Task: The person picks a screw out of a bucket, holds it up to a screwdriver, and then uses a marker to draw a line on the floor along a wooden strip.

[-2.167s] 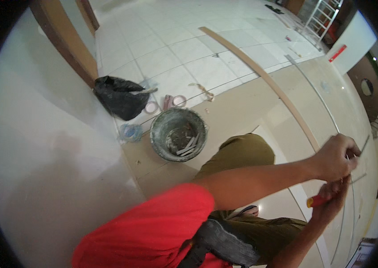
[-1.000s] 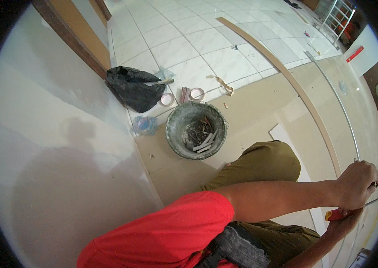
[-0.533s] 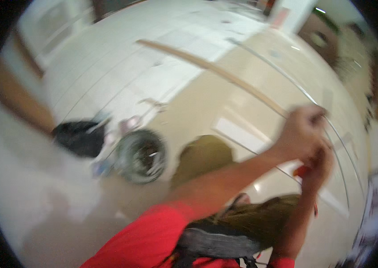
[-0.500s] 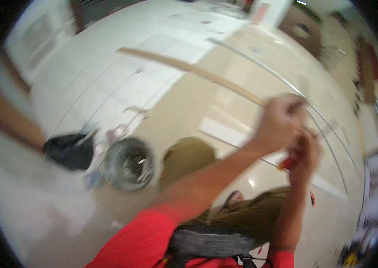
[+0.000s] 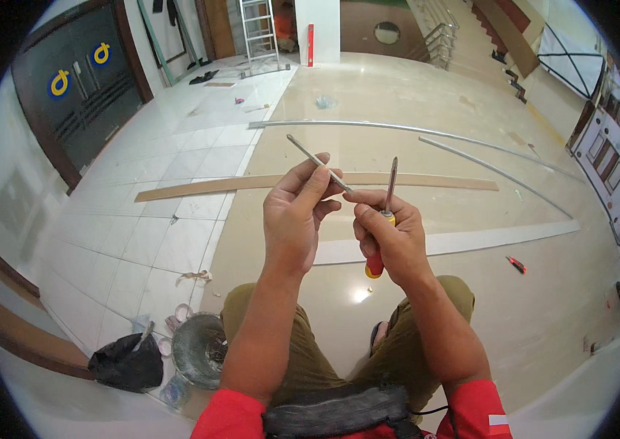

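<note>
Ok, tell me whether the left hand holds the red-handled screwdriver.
No, the red-handled screwdriver is gripped in the right hand, while the left hand holds a slim metal rod.

Screwdriver handle point(image 5: 374, 265) partly hidden by right fingers point(image 5: 378, 225), ladder point(image 5: 259, 36) cropped at top

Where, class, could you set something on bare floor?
Bare floor shows right of the right hand, between brown strip and white strip, and between right knee and red-black tool. Crowded: beside the bucket, with tape rolls and black bag.
</note>
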The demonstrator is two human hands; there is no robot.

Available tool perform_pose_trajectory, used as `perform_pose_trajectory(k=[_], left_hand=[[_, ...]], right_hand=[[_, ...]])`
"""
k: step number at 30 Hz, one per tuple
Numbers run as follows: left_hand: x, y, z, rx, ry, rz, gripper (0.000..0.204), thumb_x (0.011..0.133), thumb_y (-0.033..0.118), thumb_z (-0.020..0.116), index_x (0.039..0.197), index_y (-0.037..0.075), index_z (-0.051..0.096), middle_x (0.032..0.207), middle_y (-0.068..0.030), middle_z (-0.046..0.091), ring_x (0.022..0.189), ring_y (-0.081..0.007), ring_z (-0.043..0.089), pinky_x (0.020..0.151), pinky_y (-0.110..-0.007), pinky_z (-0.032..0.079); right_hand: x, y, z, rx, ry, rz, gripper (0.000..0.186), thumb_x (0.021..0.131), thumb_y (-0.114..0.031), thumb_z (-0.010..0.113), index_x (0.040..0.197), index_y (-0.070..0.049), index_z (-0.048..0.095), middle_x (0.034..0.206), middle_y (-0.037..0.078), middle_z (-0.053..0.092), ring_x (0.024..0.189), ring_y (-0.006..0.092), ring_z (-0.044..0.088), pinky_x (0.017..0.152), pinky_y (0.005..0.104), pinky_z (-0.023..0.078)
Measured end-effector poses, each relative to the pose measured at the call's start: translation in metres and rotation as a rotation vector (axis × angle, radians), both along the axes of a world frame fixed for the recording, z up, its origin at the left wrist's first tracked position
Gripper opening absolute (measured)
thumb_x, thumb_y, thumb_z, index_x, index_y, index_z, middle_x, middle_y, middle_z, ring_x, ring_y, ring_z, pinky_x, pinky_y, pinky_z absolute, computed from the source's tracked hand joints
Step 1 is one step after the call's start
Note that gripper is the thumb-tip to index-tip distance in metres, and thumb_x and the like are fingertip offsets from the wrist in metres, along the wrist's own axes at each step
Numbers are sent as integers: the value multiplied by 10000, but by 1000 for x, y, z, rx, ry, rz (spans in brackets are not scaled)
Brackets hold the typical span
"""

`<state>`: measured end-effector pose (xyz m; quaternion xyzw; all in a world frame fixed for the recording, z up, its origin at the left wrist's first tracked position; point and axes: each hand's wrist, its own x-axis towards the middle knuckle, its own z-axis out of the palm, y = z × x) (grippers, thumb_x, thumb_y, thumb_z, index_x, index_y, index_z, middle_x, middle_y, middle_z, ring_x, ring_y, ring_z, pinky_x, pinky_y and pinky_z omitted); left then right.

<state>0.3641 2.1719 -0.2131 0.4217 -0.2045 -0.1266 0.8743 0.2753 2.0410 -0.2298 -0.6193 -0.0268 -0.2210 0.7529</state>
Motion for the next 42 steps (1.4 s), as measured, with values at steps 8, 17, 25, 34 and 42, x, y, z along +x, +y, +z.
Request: perform_pose_trajectory(k=[8, 17, 25, 34, 42], left_hand=[[2, -4, -3, -13, -38, 18, 281, 990, 160, 677, 1240, 37, 645, 989, -60, 729, 874, -122, 703, 702, -240, 565], [0, -12, 0, -18, -61, 22, 248, 989, 157, 679, 1206, 39, 665, 965, -59, 733, 834, -109, 705, 685, -227, 577], [-1, -15, 4, -32, -52, 28, 230, 978, 151, 696, 1168, 24, 670, 915, -36, 719, 803, -92, 697, 661, -217, 584], [-5, -20, 8, -9, -14, 65, 187, 957, 167, 730, 1070, 42, 647, 848, -7, 684, 724, -68, 655, 645, -204, 562], [-1, -25, 8, 38, -54, 94, 235, 948, 165, 738, 1107, 20, 643, 847, -20, 676, 742, -87, 654, 658, -232, 560]], right_hand=[[-2, -5, 5, 4, 30, -24, 247, 990, -147, 628, 1177, 3, 689, 704, 27, 597, 477, 39, 494, 355, 206, 344], [-1, -13, 8, -6, 11, -28, 245, 971, -153, 668, 1164, -3, 688, 693, 14, 595, 486, 39, 494, 384, 206, 363], [-1, -16, 11, -26, 30, -36, 226, 972, -144, 663, 1150, -7, 695, 689, 16, 600, 480, 42, 496, 382, 211, 362], [-2, -21, 11, -22, 34, -40, 215, 972, -159, 671, 1122, -7, 699, 679, 16, 594, 446, 39, 475, 337, 220, 328], [2, -24, 15, -25, 61, -27, 191, 974, -183, 676, 1051, -10, 703, 669, 8, 587, 451, 43, 483, 356, 217, 338]])
